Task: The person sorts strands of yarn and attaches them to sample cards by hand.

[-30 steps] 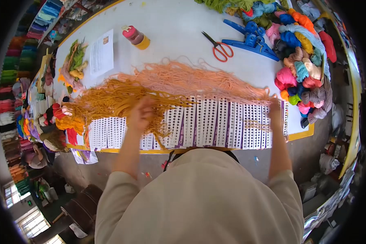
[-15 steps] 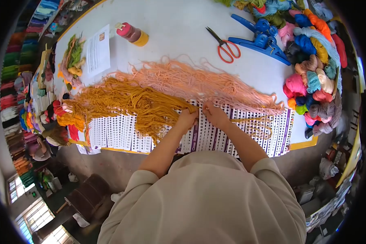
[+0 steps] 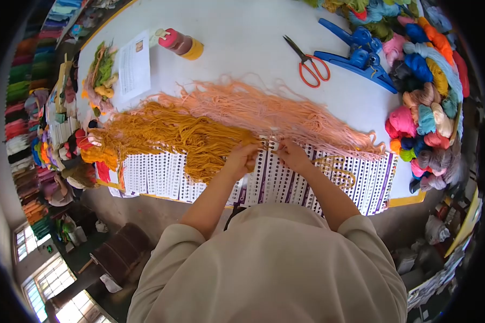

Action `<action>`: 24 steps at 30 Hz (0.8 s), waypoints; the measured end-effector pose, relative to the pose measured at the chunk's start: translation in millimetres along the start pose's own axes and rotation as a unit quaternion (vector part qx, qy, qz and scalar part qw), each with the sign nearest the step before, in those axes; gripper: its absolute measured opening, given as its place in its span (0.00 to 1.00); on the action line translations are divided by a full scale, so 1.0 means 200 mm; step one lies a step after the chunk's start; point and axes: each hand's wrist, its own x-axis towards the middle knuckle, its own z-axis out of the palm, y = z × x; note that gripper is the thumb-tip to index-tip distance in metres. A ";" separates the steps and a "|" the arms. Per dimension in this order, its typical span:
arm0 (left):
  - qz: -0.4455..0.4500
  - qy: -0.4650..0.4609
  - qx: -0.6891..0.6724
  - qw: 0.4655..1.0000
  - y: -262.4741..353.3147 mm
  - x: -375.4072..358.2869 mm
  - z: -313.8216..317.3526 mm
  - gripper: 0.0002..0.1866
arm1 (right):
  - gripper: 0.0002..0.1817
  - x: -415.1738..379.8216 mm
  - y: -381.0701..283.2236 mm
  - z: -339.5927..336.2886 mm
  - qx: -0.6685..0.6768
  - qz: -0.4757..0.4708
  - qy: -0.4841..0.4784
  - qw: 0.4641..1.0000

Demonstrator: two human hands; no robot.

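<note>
My left hand [image 3: 244, 159] is closed at the right end of the mustard yarn [image 3: 172, 129], its fingers on some strands. Just to its right, my right hand [image 3: 293, 155] is pinched, with a short bit of mustard strand near its fingertips. Both hands are above white cards with rows of holes [image 3: 275, 180]. Peach yarn [image 3: 275, 110] lies spread behind them. A few mustard strands [image 3: 339, 169] rest on the cards to the right of my right hand.
Red-handled scissors [image 3: 312, 70] and a blue clamp-like tool [image 3: 361, 56] lie at the back right. Coloured skeins [image 3: 417, 107] line the right edge. A bottle [image 3: 180, 44], a printed sheet [image 3: 133, 65] and green yarn [image 3: 103, 72] are at the back left.
My hands have moved slightly apart, and my left hand has shifted a little left with the mustard yarn end. The whole view has shifted slightly, so the table items appear further right.
</note>
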 end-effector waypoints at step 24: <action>0.225 0.045 0.673 0.704 -0.09 0.07 -0.02 0.11 | 0.14 0.03 0.05 0.01 0.041 -0.077 0.011 0.996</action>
